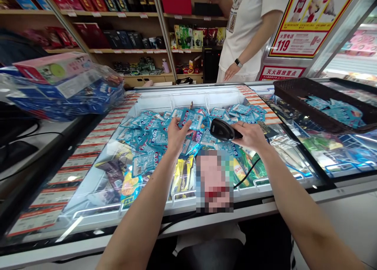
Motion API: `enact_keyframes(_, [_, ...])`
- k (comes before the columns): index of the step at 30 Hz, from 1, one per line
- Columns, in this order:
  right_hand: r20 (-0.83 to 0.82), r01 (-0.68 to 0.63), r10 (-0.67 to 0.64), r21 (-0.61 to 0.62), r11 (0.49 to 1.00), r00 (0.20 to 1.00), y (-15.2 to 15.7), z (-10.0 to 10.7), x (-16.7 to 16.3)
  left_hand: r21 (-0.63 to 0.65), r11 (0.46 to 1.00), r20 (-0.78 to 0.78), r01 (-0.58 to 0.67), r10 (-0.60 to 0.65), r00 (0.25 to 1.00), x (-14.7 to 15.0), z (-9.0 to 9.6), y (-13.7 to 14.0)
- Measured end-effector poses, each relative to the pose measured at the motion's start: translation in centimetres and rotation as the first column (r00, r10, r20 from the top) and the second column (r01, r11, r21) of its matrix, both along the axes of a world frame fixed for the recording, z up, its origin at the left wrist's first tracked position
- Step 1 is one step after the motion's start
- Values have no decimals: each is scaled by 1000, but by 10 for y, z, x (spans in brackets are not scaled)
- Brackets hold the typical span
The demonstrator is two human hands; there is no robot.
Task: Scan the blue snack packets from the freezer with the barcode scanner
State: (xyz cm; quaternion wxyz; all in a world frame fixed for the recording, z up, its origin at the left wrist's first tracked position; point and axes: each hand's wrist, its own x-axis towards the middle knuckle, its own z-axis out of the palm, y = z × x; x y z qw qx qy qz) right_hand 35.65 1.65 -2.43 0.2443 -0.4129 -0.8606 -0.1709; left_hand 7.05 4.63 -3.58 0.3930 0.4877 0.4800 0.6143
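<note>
In the head view my left hand (178, 135) is closed on a small blue packet (194, 119), its barcode side facing up. My right hand (251, 135) grips a black barcode scanner (221, 129) by its handle, the head pointing left toward that packet with a gap between them. Many more blue packets (147, 138) lie spread in a loose heap under and around both hands. The heap rests on the glass top (165, 101) of a display freezer. A black cable (249, 171) hangs below my right hand.
A brown basket (312, 114) with more blue packets stands at the right. Boxes in clear plastic (73, 83) sit at the left. Across the freezer stands a person in a white shirt (250, 30), holding a can-like object. Price labels (79, 160) line the freezer's left side; stocked shelves (118, 14) stand behind.
</note>
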Motion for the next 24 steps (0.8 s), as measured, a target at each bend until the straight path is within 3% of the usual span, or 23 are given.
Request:
enact_keyframes(5, [-2,-5,5,1,1000,1000,-4,3,-4,22,998,29,54,-54,998,0,-1,0])
enact_keyframes(9, [9,2,-2,6,1000,1000,-3,3,-4,41,991,-65,125,-122,990,-1,-5,2])
enact_keyframes(13, [39,5,-5,7,1000,999,-2,1,-4,53,993,-143,105,-96,985,-4,-11,6])
enact_keyframes(24, [50,-1,2,-18,1000,999,-6,2,-11,17,995,-97,99,-97,990,-4,-15,8])
